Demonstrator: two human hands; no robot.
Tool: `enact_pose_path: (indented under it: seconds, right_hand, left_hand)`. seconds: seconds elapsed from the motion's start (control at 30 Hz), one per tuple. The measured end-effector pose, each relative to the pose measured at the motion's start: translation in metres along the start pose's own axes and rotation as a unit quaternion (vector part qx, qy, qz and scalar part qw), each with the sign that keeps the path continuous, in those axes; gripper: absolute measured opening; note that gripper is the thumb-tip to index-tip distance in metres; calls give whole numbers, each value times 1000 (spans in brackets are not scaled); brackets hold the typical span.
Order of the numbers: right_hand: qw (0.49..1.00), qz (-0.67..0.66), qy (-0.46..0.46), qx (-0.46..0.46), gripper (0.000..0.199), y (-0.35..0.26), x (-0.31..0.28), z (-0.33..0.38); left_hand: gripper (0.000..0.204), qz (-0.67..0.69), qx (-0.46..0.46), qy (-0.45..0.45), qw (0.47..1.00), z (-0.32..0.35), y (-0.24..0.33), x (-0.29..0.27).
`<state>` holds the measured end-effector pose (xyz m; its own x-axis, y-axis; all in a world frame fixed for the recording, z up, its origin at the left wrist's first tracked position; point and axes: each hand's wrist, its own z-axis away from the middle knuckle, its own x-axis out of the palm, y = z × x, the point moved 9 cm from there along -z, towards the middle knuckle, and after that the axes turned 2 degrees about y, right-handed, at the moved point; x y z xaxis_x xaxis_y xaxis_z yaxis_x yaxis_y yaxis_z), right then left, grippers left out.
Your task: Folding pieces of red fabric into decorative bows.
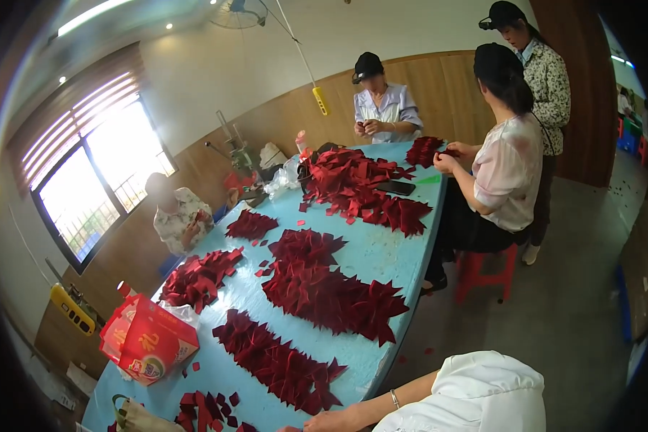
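Note:
My right hand (330,420) reaches in at the lower edge, below a white sleeve and a bracelet. Its fingers are mostly cut off by the picture's edge, so what they hold cannot be made out. Just above it ends a long row of dark red pointed cloth pieces (277,360), overlapping on the light blue table (371,270). To its left lie loose dark red cloth pieces (207,410), beside a beige cloth bag (145,420) with a green handle. My left hand is out of view.
A wider spread of pointed red pieces (324,291) fills mid-table; a large heap (345,176) lies beyond, near a dark phone (396,188). A red carton (147,338) stands at left. Several people work around the table; a red stool (488,272) is at right.

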<state>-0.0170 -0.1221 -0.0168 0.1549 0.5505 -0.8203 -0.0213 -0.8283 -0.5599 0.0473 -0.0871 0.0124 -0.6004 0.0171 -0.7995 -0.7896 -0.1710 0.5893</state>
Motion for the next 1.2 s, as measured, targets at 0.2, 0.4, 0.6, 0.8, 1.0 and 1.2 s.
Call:
enact_pose_path:
  seconds: [0.2,0.4,0.6,0.8,1.0,1.2]
  right_hand:
    - [995,-44,48,-80,21,0,8,0]
    - [996,-44,34,-72,19,-7,-4,0]
    - [999,-22,28,-39,18,-8,-1,5]
    - [1000,6,-13,-27,16,-2,15,-3]
    - [996,-69,22,-57,14,16,29,-11]
    - [997,-54,7,-53,12,9,37,-13]
  left_hand:
    - [11,-1,-28,1,1000,3,-13,5]
    - [10,4,-29,10,1000,10,-2,4]
    - [11,22,-45,13,999,12,-4,6]
    - [11,-11,-53,48,997,9,-16,6]
    - [10,33,-49,44,997,-7,-38,15]
    - [12,55,-59,-7,997,2,-44,24]
